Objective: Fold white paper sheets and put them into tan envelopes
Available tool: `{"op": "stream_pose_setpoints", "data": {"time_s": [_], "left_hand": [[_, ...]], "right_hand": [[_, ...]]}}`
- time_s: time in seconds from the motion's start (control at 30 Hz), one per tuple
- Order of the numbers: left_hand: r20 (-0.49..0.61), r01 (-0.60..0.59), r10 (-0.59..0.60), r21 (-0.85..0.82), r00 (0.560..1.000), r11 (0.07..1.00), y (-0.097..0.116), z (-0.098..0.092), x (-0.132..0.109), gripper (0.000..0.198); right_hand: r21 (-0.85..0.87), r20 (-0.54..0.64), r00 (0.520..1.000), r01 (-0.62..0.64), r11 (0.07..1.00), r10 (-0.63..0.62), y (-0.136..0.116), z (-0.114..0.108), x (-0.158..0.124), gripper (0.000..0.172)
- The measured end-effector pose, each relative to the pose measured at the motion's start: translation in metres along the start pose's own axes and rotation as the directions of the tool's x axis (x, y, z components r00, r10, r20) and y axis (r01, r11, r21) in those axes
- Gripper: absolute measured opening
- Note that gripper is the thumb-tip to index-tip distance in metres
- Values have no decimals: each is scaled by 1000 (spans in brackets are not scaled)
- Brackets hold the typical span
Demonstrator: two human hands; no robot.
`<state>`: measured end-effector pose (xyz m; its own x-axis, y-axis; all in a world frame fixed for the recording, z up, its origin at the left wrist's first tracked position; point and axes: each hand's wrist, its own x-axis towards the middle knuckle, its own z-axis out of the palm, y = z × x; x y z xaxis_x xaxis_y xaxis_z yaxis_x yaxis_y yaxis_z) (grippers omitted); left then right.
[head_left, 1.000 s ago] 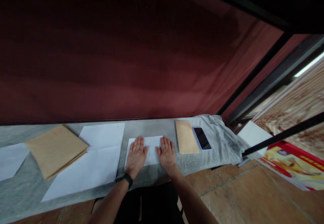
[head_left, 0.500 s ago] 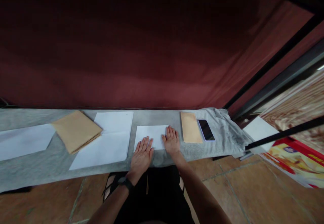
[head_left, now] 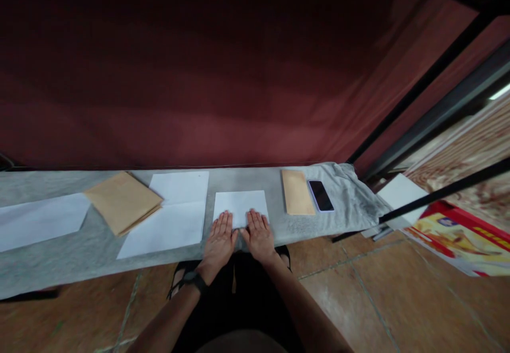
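Observation:
A small white sheet of paper (head_left: pixel 241 203) lies flat on the grey cloth in front of me, its near edge covered by my fingers. My left hand (head_left: pixel 220 241) rests palm down on its near left part, fingers stretched out. Beside it my right hand (head_left: pixel 258 236) lies flat on the near right part, fingers straight, the thumbs almost meeting. Whether the sheet is folded I cannot tell. To the right are a brown envelope (head_left: pixel 298 193) and a phone (head_left: pixel 321 196) with a dark screen.
Larger white sheets (head_left: pixel 181 220) lie left of my hands, partly under a stack of brown envelopes (head_left: pixel 123 201). Another white paper (head_left: pixel 40 220) is at the far left. The narrow cloth-covered bench (head_left: pixel 99 260) meets a dark red wall hanging. A red-yellow box (head_left: pixel 462 241) stands on the floor at right.
My right hand has slid from the sheet's right edge down to its near edge, closer to my left hand. The left hand has shifted slightly; the view has moved a little.

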<state>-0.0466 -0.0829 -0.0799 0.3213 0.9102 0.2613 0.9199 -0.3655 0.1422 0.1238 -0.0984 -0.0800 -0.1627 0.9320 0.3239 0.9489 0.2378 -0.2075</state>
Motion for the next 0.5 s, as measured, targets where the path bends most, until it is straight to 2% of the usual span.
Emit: {"op": "stream_pose_setpoints", "data": {"time_s": [0.17, 0.3, 0.4, 0.5], "left_hand": [[-21, 87, -88, -21, 996, 996, -9, -4, -14, 67], [-32, 113, -114, -32, 993, 993, -1, -2, -8, 65], [39, -1, 4, -74, 999, 997, 21, 4, 13, 62], [109, -110, 123, -119, 986, 987, 43, 11, 43, 61]], "right_hand": [[-46, 12, 1000, -19, 999, 20, 32, -12, -12, 60], [-49, 24, 999, -33, 998, 34, 38, -14, -16, 60], [-48, 21, 999, -45, 998, 46, 37, -13, -16, 59], [-43, 11, 999, -39, 998, 40, 37, -12, -15, 56]]}}
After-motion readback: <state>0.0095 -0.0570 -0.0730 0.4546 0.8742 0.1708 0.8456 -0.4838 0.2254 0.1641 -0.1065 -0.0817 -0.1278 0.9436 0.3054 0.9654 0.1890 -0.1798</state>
